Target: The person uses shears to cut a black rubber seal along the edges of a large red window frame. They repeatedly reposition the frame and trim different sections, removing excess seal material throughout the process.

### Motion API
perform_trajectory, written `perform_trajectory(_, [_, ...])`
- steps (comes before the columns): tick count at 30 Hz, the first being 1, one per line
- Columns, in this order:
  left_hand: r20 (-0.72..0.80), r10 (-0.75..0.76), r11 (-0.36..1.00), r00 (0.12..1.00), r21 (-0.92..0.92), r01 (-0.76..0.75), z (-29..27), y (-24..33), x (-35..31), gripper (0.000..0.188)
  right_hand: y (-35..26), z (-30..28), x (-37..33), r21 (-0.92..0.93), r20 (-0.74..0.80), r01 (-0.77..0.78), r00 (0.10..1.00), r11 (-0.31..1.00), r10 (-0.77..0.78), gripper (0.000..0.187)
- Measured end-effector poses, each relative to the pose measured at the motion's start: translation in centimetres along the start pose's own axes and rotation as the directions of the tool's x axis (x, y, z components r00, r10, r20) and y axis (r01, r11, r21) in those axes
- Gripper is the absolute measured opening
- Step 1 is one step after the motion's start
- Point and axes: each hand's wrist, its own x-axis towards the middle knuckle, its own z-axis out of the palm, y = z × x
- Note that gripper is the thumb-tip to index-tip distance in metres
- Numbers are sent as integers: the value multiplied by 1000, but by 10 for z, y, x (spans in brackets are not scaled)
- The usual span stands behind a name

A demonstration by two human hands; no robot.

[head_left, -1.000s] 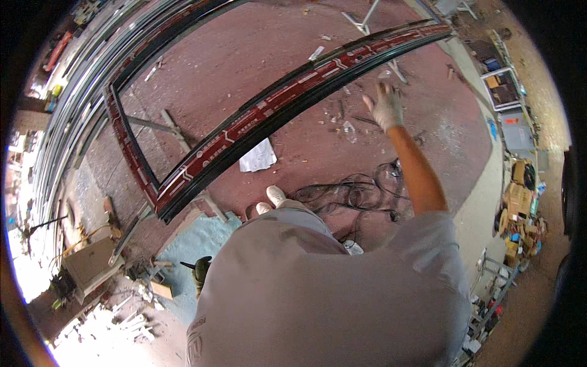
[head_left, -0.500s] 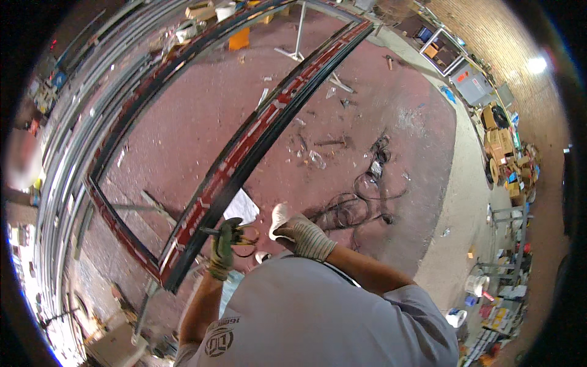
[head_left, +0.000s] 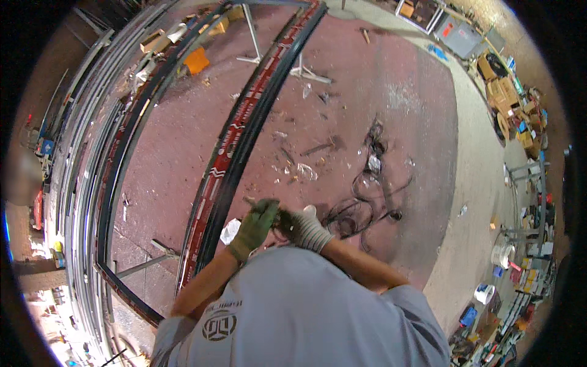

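My left hand point(head_left: 254, 225), in a green glove, and my right hand point(head_left: 306, 229), in a white glove, meet in front of my chest. Together they grip a small dark bundle point(head_left: 280, 219); I cannot tell what it is. A thin stick-like end pokes out above the left glove. The hands hover just right of a long red and black frame bar point(head_left: 235, 147) that runs from my left side to the far end of the floor on metal stands.
A tangle of black cable point(head_left: 361, 208) lies on the red floor right of my hands, with scraps around it. Long metal profiles point(head_left: 92, 153) are stacked along the left. An orange box point(head_left: 197, 60) sits far left; boxes and buckets point(head_left: 501, 254) line the right.
A second ago my right hand reached out to the frame bar. It has come back, and both gloved hands have closed together on the dark bundle at my chest.
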Motion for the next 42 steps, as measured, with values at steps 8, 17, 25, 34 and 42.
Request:
perform_trajectory(8, [311, -391, 699, 867, -512, 499, 2, -1, 156, 30, -169, -70, -28, -703, -164, 275, 834, 655, -526, 21])
perform_trajectory(17, [170, -363, 861, 916, -315, 400, 2, -102, 275, 25, -310, -142, -26, -757, -506, 102, 533, 646, -678, 22])
perform_trajectory(25, [176, -523, 588, 834, -634, 503, 13, -175, 540, 29, -437, -254, -20, -748, -570, -55, 564, 661, -598, 26])
perform_trajectory(34, [-77, -350, 860, 933, -420, 288, 20, -239, 805, 24, -528, -359, -27, -767, -617, -111, 395, 632, -680, 18])
perform_trajectory(42, [-491, -354, 844, 796, 200, 498, 51, -280, 876, 37, -726, -480, 45, -621, -672, 64, 470, 781, -573, 17])
